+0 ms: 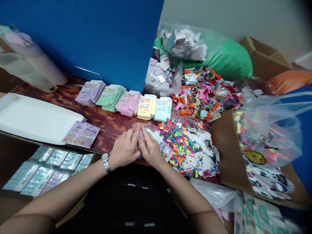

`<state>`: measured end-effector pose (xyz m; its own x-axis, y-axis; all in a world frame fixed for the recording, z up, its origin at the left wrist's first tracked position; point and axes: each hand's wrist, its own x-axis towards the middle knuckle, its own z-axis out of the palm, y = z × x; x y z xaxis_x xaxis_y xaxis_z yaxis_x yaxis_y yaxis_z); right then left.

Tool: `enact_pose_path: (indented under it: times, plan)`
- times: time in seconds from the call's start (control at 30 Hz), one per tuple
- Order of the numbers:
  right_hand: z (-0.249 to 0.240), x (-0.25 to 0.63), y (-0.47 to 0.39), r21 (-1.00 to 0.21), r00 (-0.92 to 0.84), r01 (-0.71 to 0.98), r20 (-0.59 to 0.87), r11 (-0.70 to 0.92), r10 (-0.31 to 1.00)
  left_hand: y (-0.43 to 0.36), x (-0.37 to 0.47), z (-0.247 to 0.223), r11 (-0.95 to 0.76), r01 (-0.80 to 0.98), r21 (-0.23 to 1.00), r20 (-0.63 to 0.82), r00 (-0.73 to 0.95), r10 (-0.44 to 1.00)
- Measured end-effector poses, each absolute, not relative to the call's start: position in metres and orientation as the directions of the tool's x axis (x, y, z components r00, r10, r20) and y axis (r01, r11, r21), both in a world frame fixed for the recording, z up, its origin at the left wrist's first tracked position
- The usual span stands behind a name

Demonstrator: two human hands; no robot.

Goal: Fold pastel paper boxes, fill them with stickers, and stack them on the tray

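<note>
My left hand (124, 147), with a metal-band watch (106, 162) on the wrist, meets my right hand (150, 148) over the table's front part. Between them a small purple item (141, 134) shows only in part; both sets of fingers press on it, and its kind is hidden. Just right of the hands lie a clear film piece (156, 134) and some printed stickers (166, 151). Behind them stands a row of card-packet stacks: purple (90, 92), green (111, 97), pink (128, 102), yellow (146, 106) and blue (162, 109).
Colourful small pieces (179, 139) and cut-outs (201, 152) spread to the right, near a cardboard box (225, 146). A heap of trinkets (207, 91) lies behind. Left are purple packets (84, 134), a white box lid (36, 118) and a bottle (36, 58). A blue panel (85, 35) rises behind.
</note>
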<state>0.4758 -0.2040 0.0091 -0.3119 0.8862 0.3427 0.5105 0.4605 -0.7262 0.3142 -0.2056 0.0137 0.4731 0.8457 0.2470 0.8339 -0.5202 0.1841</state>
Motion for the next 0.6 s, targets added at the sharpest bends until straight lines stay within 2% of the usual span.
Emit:
enact_pose_path:
  times: [0.2,0.3,0.4,0.5,0.6]
  plan:
    - [-0.003,0.458,-0.204,-0.711,-0.412,0.471,0.347,0.523,0.843,-0.220,0.302,0.012,-0.431,0.876,0.216,0.182,0.397,0.899]
    - [-0.005,0.454,-0.203,-0.669,-0.450,0.477,0.372,0.571,0.812,-0.222,0.274,0.012,-0.327,0.941,0.083,0.182,0.308,0.934]
    - [-0.005,0.455,-0.202,-0.654,-0.411,0.509,0.386,0.560,0.826,-0.217,0.237,0.009,-0.175,0.982,-0.067,0.198,0.185,0.963]
    - [-0.008,0.458,-0.202,-0.648,-0.403,0.525,0.381,0.551,0.832,-0.213,0.209,0.001,-0.100,0.988,-0.116,0.186,0.121,0.975]
    - [-0.011,0.461,-0.206,-0.644,-0.408,0.524,0.386,0.558,0.828,-0.215,0.196,-0.006,-0.061,0.992,-0.112,0.179,0.080,0.981]
